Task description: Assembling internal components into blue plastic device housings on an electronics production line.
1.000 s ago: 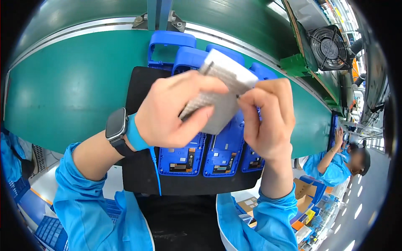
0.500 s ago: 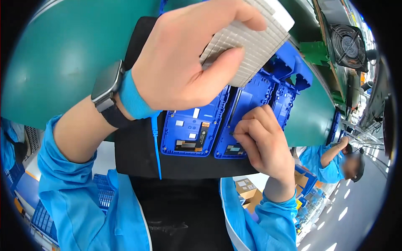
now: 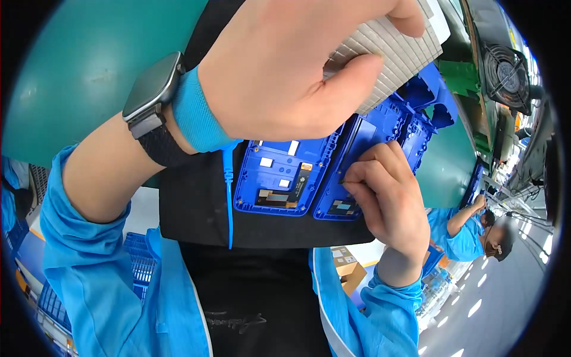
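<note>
My left hand (image 3: 279, 77) is closed on a sheet of small grey square pads (image 3: 395, 53) with a white edge, held raised over the far part of the blue plastic housings. A blue wristband (image 3: 199, 113) and a dark watch (image 3: 153, 86) circle that wrist. My right hand (image 3: 389, 190) pinches thumb against forefinger above the middle blue housing (image 3: 351, 154); a tiny dark bit shows at the fingertips, too small to name. Beside it lies the left blue housing (image 3: 248, 178), with white pads and a dark flex cable (image 3: 299, 183) inside. My left hand covers its far end.
The housings rest on a black mat (image 3: 196, 208) over a green table (image 3: 83, 83). A blue cord (image 3: 230, 202) hangs from the wristband. More blue housing parts (image 3: 437, 98) stand at the far right, near a fan (image 3: 505, 70). Another person (image 3: 461, 238) sits at right.
The whole view has shifted slightly, with the housings now a little farther right. My left hand with the pad sheet sits farther right; my right hand keeps its pinch over the middle housing.
</note>
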Demonstrator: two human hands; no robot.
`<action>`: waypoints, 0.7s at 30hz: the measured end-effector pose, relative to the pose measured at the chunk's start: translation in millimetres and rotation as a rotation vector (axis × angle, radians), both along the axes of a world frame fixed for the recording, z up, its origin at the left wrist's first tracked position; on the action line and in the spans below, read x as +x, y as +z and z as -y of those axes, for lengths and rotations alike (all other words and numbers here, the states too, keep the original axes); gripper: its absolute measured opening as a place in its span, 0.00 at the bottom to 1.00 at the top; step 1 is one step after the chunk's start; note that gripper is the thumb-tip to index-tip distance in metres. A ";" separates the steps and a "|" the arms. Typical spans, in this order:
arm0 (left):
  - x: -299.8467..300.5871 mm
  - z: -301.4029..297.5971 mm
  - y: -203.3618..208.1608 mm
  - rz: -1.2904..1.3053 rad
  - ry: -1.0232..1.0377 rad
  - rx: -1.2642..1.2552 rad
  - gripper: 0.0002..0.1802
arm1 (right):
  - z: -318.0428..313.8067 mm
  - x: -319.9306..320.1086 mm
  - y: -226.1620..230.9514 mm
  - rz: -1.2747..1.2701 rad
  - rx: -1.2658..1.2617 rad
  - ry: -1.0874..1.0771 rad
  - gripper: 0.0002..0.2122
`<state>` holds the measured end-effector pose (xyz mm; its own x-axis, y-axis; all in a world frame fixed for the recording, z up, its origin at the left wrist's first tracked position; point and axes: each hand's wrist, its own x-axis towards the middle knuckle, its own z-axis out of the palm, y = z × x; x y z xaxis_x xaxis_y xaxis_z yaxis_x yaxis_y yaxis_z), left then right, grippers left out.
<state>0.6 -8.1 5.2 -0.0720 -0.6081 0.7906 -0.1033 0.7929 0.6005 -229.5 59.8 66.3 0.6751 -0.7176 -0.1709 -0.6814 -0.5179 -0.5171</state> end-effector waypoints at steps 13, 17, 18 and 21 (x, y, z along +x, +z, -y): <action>2.8 -3.8 1.6 -0.003 -0.058 0.057 0.17 | -13.8 0.7 -0.7 0.038 -0.073 -0.077 0.09; 2.9 -5.2 1.1 -0.006 -0.025 0.015 0.17 | -14.9 -1.3 -3.3 0.022 -0.132 -0.009 0.11; 3.0 -5.5 0.6 -0.015 -0.028 0.014 0.18 | -15.2 -1.9 -3.0 0.021 -0.131 -0.009 0.11; 3.2 -4.7 0.3 -0.024 -0.036 0.007 0.18 | -20.0 -4.4 1.8 0.023 -0.101 -0.031 0.12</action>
<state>3.7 -3.4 5.5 -0.0751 -0.6112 0.7879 -0.0606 0.7915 0.6082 -233.9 79.9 68.1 0.6551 -0.7511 -0.0817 -0.6867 -0.5469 -0.4789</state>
